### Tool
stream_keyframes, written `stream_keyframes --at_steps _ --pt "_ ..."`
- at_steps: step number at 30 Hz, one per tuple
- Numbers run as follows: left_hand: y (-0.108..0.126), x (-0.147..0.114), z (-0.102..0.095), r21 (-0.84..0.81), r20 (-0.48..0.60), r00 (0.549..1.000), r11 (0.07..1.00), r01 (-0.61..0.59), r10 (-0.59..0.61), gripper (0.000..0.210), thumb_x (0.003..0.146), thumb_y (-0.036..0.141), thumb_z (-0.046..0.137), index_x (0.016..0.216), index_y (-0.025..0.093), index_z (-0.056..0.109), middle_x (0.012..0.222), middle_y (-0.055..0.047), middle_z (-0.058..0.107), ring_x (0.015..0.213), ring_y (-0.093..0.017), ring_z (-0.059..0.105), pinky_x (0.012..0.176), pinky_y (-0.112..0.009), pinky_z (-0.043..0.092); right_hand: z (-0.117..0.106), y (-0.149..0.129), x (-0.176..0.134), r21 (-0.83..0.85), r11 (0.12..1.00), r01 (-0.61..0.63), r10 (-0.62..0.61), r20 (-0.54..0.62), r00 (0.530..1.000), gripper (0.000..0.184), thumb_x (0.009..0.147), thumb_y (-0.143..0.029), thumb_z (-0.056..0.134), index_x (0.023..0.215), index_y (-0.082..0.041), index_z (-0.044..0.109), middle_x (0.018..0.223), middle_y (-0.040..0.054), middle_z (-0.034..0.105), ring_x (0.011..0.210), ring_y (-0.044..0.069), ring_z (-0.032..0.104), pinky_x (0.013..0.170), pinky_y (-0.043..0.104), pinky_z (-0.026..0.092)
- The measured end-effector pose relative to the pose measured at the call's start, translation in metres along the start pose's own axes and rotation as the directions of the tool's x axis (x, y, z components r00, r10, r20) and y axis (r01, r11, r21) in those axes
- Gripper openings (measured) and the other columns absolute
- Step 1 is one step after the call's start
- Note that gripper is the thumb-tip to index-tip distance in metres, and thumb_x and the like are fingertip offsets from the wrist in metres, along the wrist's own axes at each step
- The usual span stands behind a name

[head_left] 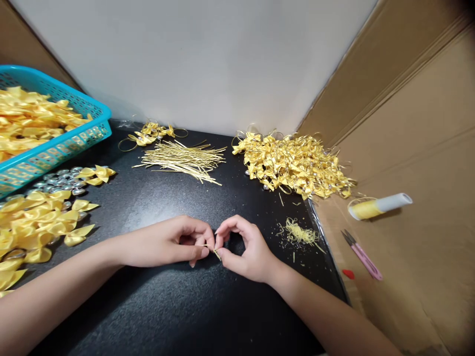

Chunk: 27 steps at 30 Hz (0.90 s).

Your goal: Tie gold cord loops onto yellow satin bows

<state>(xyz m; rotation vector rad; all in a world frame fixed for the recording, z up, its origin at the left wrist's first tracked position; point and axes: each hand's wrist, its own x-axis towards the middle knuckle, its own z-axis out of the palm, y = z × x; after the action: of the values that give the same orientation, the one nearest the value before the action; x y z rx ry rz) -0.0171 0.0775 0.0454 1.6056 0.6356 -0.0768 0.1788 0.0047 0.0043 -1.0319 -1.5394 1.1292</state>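
My left hand [163, 242] and my right hand [247, 252] meet over the middle of the black table, fingertips almost touching. Between them is a thin gold cord [217, 254], pinched by thumb and fingers on both sides. Most of the cord is hidden by the fingers, and a short end sticks out below. Beyond the hands lies a loose bundle of straight gold cords [185, 159]. To its right is a large heap of yellow ribbon bows [297, 165] with cord loops and small shiny beads.
At left, a blue basket [100, 116] holds yellow ribbon bows, with more bows [40, 217] and clear beads [61, 182] before it. A few looped bows [152, 133] lie behind the cords. Right: thread scraps [300, 232], pink snips [365, 259], a yellow thread spool [365, 209], cardboard walls [419, 123].
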Motion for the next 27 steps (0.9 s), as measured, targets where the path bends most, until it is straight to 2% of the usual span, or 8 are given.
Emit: stream_keyframes --at_steps 5,14,18,27 --pt "-0.01 0.004 0.004 0.034 -0.085 0.995 0.998 -0.047 0.049 0.038 0.093 0.049 0.051 0.079 0.015 0.058 0.07 0.002 0.048 0.064 -0.012 0.039 0.057 -0.02 0.034 0.001 -0.001 0.001 0.024 1.0 0.014 -0.014 0.002 1.0 0.021 0.071 -0.016 0.061 0.089 -0.024 0.054 0.071 -0.0032 0.065 0.068 0.014 0.063 0.073 0.031 0.053" --pt "-0.018 0.01 0.009 -0.078 -0.174 0.985 0.997 -0.01 -0.004 0.04 0.089 0.053 0.057 0.077 0.015 0.062 0.056 0.007 0.034 0.052 -0.009 0.027 0.048 -0.02 0.022 -0.007 0.001 0.001 -0.015 0.998 0.064 -0.065 -0.109 0.992 0.02 0.071 -0.015 0.057 0.089 -0.023 0.057 0.082 0.0012 0.063 0.073 0.016 0.056 0.072 0.033 0.049" --pt "-0.018 0.01 0.01 -0.106 -0.213 0.977 0.994 0.007 -0.029 0.042 0.086 0.056 0.059 0.077 0.015 0.063 0.055 0.007 0.032 0.051 -0.009 0.026 0.047 -0.02 0.022 -0.008 -0.001 0.0 -0.11 0.987 0.116 -0.131 -0.134 0.982 0.016 0.07 -0.015 0.057 0.083 -0.023 0.056 0.08 0.001 0.06 0.073 0.017 0.054 0.07 0.033 0.047" --pt "-0.019 0.01 0.01 -0.078 -0.24 0.971 0.997 0.001 -0.02 0.043 0.086 0.055 0.059 0.078 0.013 0.066 0.054 0.008 0.03 0.051 -0.009 0.025 0.047 -0.02 0.021 -0.005 -0.001 0.0 -0.372 0.906 0.202 -0.245 -0.07 0.967 0.008 0.071 -0.017 0.064 0.076 -0.021 0.059 0.076 0.0009 0.065 0.074 0.017 0.06 0.075 0.036 0.044"
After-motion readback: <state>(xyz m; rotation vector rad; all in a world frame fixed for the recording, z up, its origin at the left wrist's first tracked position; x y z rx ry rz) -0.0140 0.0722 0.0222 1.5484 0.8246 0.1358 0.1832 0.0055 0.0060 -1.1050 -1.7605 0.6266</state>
